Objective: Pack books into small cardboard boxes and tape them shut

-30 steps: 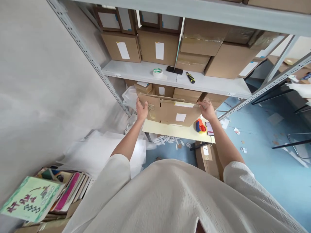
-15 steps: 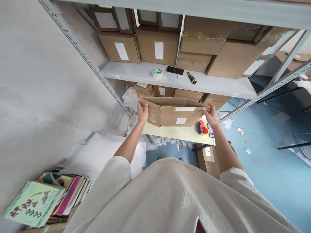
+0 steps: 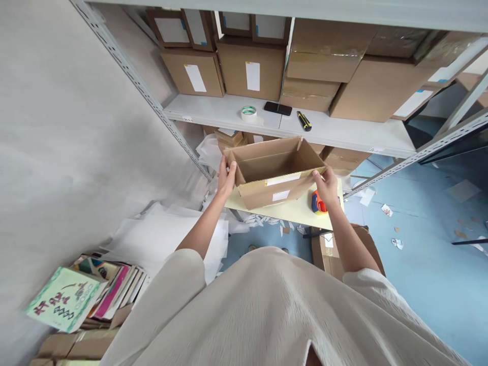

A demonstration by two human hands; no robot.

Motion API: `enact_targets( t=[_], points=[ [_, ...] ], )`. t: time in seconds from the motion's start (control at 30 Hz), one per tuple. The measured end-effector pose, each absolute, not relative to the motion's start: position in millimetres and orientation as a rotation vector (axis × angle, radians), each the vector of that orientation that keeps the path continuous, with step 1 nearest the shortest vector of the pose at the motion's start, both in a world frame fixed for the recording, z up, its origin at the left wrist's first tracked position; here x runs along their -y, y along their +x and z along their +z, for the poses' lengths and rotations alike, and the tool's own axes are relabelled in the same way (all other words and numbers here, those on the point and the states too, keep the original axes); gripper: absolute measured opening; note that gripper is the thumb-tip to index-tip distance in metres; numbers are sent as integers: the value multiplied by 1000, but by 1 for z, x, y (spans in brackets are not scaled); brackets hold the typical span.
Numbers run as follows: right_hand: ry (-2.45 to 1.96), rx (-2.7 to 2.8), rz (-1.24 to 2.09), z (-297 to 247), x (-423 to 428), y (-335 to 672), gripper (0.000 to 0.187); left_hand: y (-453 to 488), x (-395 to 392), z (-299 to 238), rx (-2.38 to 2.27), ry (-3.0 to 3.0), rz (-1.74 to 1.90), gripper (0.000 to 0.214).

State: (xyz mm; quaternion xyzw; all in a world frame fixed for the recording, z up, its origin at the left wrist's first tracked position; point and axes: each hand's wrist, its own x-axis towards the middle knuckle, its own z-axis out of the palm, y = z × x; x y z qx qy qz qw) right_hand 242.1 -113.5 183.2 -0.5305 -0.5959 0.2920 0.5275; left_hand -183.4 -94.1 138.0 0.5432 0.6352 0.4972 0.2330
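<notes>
Between my hands is an open-topped cardboard box [image 3: 263, 191], with white labels on its near side and a bare inside. My left hand [image 3: 227, 179] is closed on its left end. At the right end, my right hand [image 3: 327, 185] grips the near corner, thumb on the face by the rim. The box is tilted toward me over a pale yellow table [image 3: 301, 216]. Close below my right hand sits a red and blue tape dispenser [image 3: 317, 203], partly hidden by the hand and wrist.
On the grey shelf [image 3: 229, 109] ahead lie a tape roll [image 3: 249, 113], a black phone [image 3: 278, 109] and a yellow-black utility knife [image 3: 304, 121], before stacked cardboard boxes [image 3: 251, 68]. White sheets [image 3: 168, 234] and a stack of books [image 3: 114, 295] are at left. Paper scraps litter the blue floor [image 3: 427, 284].
The box, flattened with a narrow opening before, is now spread wide into a rectangle, and its inside shows. Both hands stay on its ends. The view has shifted slightly.
</notes>
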Motion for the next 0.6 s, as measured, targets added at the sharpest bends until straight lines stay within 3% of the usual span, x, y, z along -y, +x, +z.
enact_targets(
  t=[0.23,0.47,0.6],
  points=[
    [-1185,1454,606,189,119,246,79,-148,48,166,-1460,1478,1349,94],
    [-1308,1440,685,161,130,265,59,-112,11,119,-1487,1370,1259,90],
    [-1350,1516,745,158,134,274,59,-109,8,102,-1536,1360,1368,79]
  ],
)
